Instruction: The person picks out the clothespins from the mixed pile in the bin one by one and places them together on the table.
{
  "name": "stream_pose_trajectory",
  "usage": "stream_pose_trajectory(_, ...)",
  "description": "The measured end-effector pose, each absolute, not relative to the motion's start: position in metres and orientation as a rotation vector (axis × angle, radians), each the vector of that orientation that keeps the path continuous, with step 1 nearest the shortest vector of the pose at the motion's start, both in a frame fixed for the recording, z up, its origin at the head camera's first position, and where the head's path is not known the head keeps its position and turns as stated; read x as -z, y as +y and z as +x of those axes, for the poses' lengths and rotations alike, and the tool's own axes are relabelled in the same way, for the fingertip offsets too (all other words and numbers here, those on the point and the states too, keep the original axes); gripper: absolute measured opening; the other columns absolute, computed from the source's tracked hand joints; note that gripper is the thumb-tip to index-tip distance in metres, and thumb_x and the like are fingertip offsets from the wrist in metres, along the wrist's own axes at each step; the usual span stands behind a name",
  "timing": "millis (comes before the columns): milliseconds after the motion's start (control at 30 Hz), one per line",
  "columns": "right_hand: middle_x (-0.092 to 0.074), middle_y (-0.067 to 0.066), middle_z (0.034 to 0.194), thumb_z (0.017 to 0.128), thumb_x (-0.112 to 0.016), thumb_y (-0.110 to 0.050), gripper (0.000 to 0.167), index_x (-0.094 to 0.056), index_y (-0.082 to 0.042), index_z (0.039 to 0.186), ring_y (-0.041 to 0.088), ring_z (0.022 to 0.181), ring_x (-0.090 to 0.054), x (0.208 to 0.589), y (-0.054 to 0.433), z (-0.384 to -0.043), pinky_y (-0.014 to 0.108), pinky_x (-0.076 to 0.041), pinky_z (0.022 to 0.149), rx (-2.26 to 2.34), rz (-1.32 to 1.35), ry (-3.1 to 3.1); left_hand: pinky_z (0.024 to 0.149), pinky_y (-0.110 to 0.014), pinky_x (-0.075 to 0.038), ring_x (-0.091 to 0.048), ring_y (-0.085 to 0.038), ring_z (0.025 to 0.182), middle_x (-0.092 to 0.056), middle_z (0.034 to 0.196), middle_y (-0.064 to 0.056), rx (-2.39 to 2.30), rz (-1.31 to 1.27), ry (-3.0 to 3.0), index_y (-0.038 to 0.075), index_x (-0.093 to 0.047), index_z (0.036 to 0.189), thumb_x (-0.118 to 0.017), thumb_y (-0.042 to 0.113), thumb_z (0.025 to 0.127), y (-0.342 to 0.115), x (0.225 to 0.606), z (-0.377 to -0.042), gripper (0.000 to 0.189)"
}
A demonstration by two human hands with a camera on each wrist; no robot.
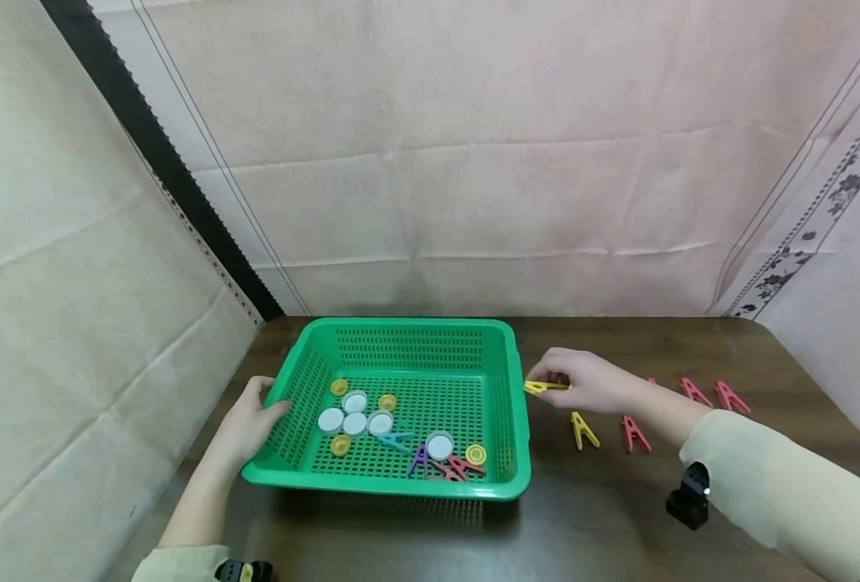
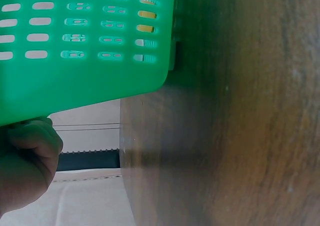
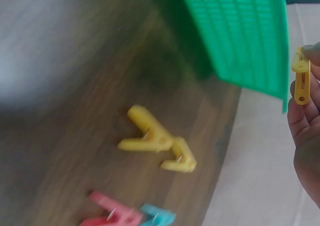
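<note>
A green plastic basket (image 1: 410, 483) with slotted walls stands at the middle of the table. My left hand (image 1: 250, 424) grips its left rim, thumb over the edge. Beyond the right rim, my right hand (image 1: 579, 380) pinches a yellow clothespin (image 3: 301, 81) close beside the basket wall. Inside the basket lie several white bottle caps (image 1: 330, 420), several yellow caps (image 1: 340, 444), a blue clothespin (image 1: 397, 440), a purple clothespin (image 1: 419, 458) and red clothespins (image 1: 465, 466).
Right of the basket, another yellow clothespin (image 1: 583, 430) lies below my right hand. Several red clothespins (image 1: 634, 434) are spread farther right, some behind my forearm. The right wrist view also shows a blue clothespin (image 3: 158, 215). Pale cloth (image 1: 474, 202) hangs behind the table.
</note>
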State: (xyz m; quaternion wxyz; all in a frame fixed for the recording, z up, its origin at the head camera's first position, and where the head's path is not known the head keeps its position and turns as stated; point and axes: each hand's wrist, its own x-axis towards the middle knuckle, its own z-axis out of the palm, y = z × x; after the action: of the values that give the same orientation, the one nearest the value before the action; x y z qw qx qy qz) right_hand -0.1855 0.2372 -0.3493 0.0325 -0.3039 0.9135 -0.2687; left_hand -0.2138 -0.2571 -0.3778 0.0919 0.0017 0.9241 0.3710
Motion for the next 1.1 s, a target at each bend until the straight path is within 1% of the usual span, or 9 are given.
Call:
stream_pose_trajectory(167, -0.055, -0.01, 0.095, 0.088, -0.066, -0.018, 0.02, -0.065, -0.02, 0.108, 0.006, 0.078, -0.051, 0.359, 0.268, -0.17, 0.026, -0.046, 0.067, 0.844, -0.83, 2.841, 0.062, -0.034, -0.044, -0.056, -0.023, 0.077, -0.051, 0.113, -0.018, -1.093, 0.014, 2.749, 0.005, -0.028, 0.136, -0.048, 0.035, 0.096, -0.256, 0.378, -0.215, 0.054)
stream_pose_trajectory(333, -0.054, -0.01, 0.091, 0.088, -0.065, -0.019, 0.018, -0.064, -0.018, 0.106, 0.004, 0.076, -0.049, 0.374, 0.298, -0.152, 0.025, -0.044, 0.064, 0.865, -0.684, 2.91, 0.065, -0.034, -0.044, -0.054, -0.026, 0.085, -0.049, 0.118, -0.019, -1.063, 0.029, 2.765, 0.004, -0.028, 0.136, -0.048, 0.037, 0.096, -0.258, 0.379, -0.215, 0.056)
stream_pose_trajectory(600, -0.054, -0.006, 0.089, 0.087, -0.066, -0.016, 0.019, -0.065, -0.013, 0.105, 0.006, 0.073, -0.048, 0.391, 0.333, -0.137, 0.025, -0.043, 0.061, 0.865, -0.467, 2.965, 0.062, -0.034, -0.044, -0.055, -0.023, 0.08, -0.051, 0.114, -0.02, -1.085, 0.03, 2.757, 0.003, -0.029, 0.136, -0.049, 0.036, 0.095, -0.26, 0.379, -0.212, 0.056)
stream_pose_trajectory(767, -0.055, -0.006, 0.087, 0.087, -0.067, -0.018, 0.016, -0.066, -0.016, 0.102, 0.008, 0.073, -0.047, 0.4, 0.347, -0.13, 0.026, -0.043, 0.061, 0.854, -0.383, 2.993, 0.061, -0.034, -0.044, -0.056, -0.023, 0.078, -0.052, 0.112, -0.019, -1.089, 0.021, 2.763, 0.003, -0.029, 0.136, -0.049, 0.036, 0.095, -0.261, 0.38, -0.213, 0.056)
stream_pose_trajectory(933, -0.057, -0.005, 0.091, 0.086, -0.068, -0.022, 0.021, -0.066, -0.012, 0.105, 0.008, 0.077, -0.049, 0.411, 0.36, -0.118, 0.027, -0.044, 0.064, 0.813, -0.296, 3.062, 0.061, -0.034, -0.044, -0.056, -0.022, 0.077, -0.052, 0.111, -0.019, -1.101, 0.022, 2.753, 0.004, -0.029, 0.136, -0.049, 0.036, 0.095, -0.26, 0.381, -0.214, 0.055)
stream_pose_trajectory(1100, -0.058, -0.002, 0.093, 0.085, -0.069, -0.019, 0.025, -0.066, -0.008, 0.107, 0.009, 0.078, -0.05, 0.424, 0.369, -0.109, 0.028, -0.044, 0.065, 0.801, -0.199, 3.149, 0.061, -0.034, -0.044, -0.056, -0.023, 0.078, -0.052, 0.112, -0.019, -1.099, 0.019, 2.756, 0.003, -0.029, 0.136, -0.049, 0.036, 0.095, -0.259, 0.381, -0.214, 0.055)
